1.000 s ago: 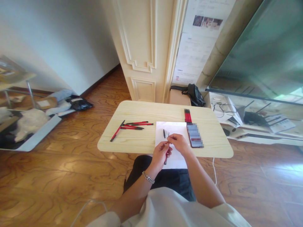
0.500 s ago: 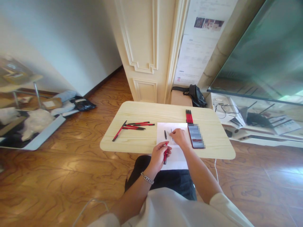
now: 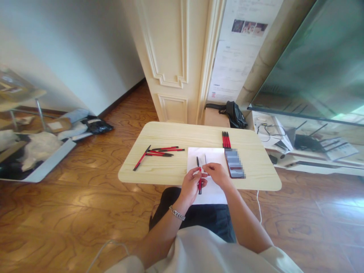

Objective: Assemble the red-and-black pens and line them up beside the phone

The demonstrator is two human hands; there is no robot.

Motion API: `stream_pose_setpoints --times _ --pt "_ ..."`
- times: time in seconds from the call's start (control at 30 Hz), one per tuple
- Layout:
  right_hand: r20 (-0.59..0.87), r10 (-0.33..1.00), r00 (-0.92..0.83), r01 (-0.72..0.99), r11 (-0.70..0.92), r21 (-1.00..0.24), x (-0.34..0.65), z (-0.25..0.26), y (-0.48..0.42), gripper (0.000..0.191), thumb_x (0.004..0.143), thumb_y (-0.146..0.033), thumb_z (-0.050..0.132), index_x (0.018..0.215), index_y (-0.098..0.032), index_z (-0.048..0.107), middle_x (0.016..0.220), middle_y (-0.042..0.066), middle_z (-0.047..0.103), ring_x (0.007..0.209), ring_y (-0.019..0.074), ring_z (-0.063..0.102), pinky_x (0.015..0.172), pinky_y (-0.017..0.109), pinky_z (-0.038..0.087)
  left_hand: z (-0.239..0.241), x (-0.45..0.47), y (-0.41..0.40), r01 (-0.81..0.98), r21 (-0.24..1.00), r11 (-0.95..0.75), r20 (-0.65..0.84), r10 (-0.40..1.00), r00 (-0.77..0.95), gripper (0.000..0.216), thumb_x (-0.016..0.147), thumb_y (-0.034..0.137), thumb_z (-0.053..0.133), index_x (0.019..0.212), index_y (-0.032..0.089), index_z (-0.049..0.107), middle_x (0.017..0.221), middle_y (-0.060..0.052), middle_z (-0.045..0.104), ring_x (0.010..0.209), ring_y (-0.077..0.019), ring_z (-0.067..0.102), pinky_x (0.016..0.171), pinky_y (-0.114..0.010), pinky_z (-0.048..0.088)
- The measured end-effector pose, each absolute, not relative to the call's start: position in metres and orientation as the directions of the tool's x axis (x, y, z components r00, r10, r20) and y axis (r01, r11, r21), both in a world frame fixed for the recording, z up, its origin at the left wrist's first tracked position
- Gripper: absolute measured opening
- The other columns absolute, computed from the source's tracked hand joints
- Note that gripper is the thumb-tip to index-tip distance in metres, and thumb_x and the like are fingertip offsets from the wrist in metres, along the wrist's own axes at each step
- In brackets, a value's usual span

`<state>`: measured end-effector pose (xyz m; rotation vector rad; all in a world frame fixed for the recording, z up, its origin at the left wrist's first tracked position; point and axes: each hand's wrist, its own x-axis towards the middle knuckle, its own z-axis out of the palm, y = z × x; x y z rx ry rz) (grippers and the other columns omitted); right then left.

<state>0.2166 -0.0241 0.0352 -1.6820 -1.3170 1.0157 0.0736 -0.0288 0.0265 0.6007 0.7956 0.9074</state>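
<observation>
Left hand [image 3: 192, 184]: closed around a red pen [image 3: 200, 185], held upright over the paper [image 3: 212, 153].
Right hand [image 3: 217, 173]: at 3 o'clock of the left, fingertips drawn together by the pen's top; I cannot tell if they grip anything.
Black tip [image 3: 197, 161]: on the paper, 12 o'clock of the pen.
Refill [image 3: 205, 158]: just beside the tip.
Phone [image 3: 234, 163]: 2 o'clock of the right hand.
Pen row [image 3: 225, 139]: 12 o'clock of the phone.
Loose pens [image 3: 159, 151]: 10 o'clock, on the table [image 3: 170, 132].
</observation>
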Motion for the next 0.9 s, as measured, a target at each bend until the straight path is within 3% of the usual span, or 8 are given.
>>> stream_pose_setpoints --times 0.13,0.27,0.37,0.53,0.63,0.73,0.83,0.9 --pt "-0.233 0.971 0.062 0.033 -0.235 -0.971 0.209 0.031 -0.037 0.033 0.078 -0.047 0.060 0.084 -0.015 0.069 0.069 0.002 0.065 0.060 0.0129 0.057 0.053 0.023 0.040 0.029 0.080 -0.031 -0.422 0.774 0.472 -0.317 0.866 0.387 0.050 0.077 0.040 0.068 0.115 0.012 0.051 0.069 -0.005 0.065 0.054 -0.0136 0.061 0.053 -0.025 0.047" --pt "-0.302 0.951 0.068 -0.215 -0.281 -0.935 0.206 0.030 -0.039 0.034 0.077 -0.050 0.060 0.079 -0.016 0.064 0.051 -0.004 0.051 0.041 0.0102 0.045 0.039 0.024 0.035 0.032 0.084 -0.034 -0.340 0.806 0.485 -0.348 0.853 0.390 0.057 0.079 0.044 0.064 0.125 0.015 0.045 0.066 -0.004 0.065 0.051 -0.0143 0.061 0.048 -0.024 0.045" --pt "-0.278 0.960 -0.011 -0.310 -0.268 -0.912 0.204 0.032 -0.040 0.033 0.079 -0.050 0.059 0.074 -0.017 0.060 0.044 -0.006 0.043 0.036 0.0112 0.042 0.037 0.026 0.037 0.034 0.084 -0.033 -0.285 0.827 0.485 -0.368 0.850 0.377 0.064 0.080 0.046 0.061 0.132 0.018 0.039 0.064 -0.002 0.064 0.047 -0.0139 0.060 0.042 -0.020 0.039" --pt "-0.257 0.956 -0.140 -0.386 -0.292 -0.875 0.205 0.034 -0.044 0.031 0.080 -0.047 0.059 0.071 -0.017 0.060 0.045 -0.004 0.047 0.039 0.0161 0.051 0.042 0.031 0.045 0.037 0.083 -0.031 -0.282 0.834 0.473 -0.342 0.846 0.409 0.066 0.080 0.045 0.060 0.135 0.016 0.035 0.059 -0.001 0.063 0.041 -0.0119 0.054 0.039 -0.019 0.033" --pt "-0.279 0.952 -0.124 -0.350 -0.305 -0.886 0.210 0.031 -0.043 0.032 0.077 -0.047 0.062 0.075 -0.015 0.063 0.048 -0.002 0.052 0.042 0.0156 0.052 0.045 0.031 0.045 0.038 0.084 -0.032 -0.260 0.851 0.456 -0.327 0.848 0.417 0.067 0.080 0.047 0.059 0.134 0.016 0.035 0.059 -0.001 0.064 0.040 -0.0112 0.053 0.038 -0.019 0.031" --pt "-0.285 0.956 0.066 -0.224 -0.264 -0.938 0.222 0.029 -0.035 0.031 0.073 -0.042 0.067 0.084 -0.014 0.067 0.065 0.004 0.064 0.051 0.0133 0.055 0.051 0.027 0.046 0.037 0.085 -0.033 -0.214 0.871 0.443 -0.328 0.847 0.418 0.066 0.080 0.048 0.060 0.133 0.016 0.038 0.062 -0.003 0.066 0.040 -0.0112 0.054 0.038 -0.019 0.030" --pt "-0.210 0.935 0.285 0.062 -0.237 -0.970 0.238 0.028 -0.019 0.026 0.074 -0.035 0.065 0.092 -0.015 0.067 0.077 0.005 0.069 0.061 0.0134 0.059 0.059 0.026 0.046 0.035 0.083 -0.034 -0.196 0.880 0.433 -0.323 0.847 0.421 0.064 0.080 0.049 0.060 0.131 0.016 0.041 0.067 -0.005 0.068 0.042 -0.0117 0.055 0.038 -0.020 0.031" --pt "-0.130 0.923 0.362 0.343 -0.261 -0.902 0.246 0.028 -0.009 0.018 0.077 -0.031 0.061 0.087 -0.017 0.068 0.076 0.004 0.069 0.064 0.0146 0.060 0.062 0.026 0.044 0.034 0.082 -0.035 -0.201 0.878 0.435 -0.326 0.850 0.414 0.061 0.080 0.051 0.060 0.128 0.016 0.044 0.071 -0.007 0.069 0.045 -0.0124 0.057 0.039 -0.021 0.033"
